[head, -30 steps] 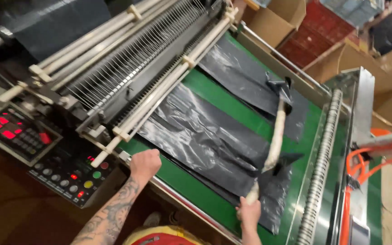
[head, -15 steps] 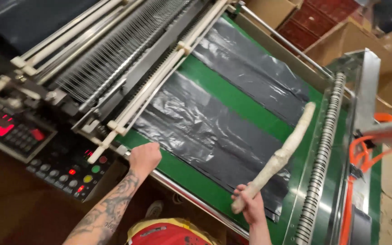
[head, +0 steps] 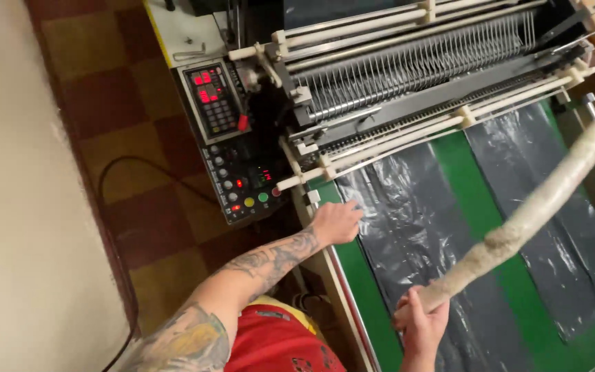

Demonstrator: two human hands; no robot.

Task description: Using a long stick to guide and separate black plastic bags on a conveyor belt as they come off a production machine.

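Pale wrapped stick [head: 552, 196] clamped in right hand [head: 421, 324] fingers; left hand [head: 335, 222] flat on black plastic sheet [head: 408, 234].

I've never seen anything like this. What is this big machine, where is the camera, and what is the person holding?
The picture comes from a camera worn on the person's head, looking down at their own arms. Before them stands a factory machine with a green belt; two rows of black plastic film lie flat on it. Above the belt run pale bars and a row of thin metal pins. To the side sits a control panel with red lit displays and coloured buttons. The left hand rests at the near edge of the film. The right hand grips the end of a long, pale, wrapped stick, raised over the belt.
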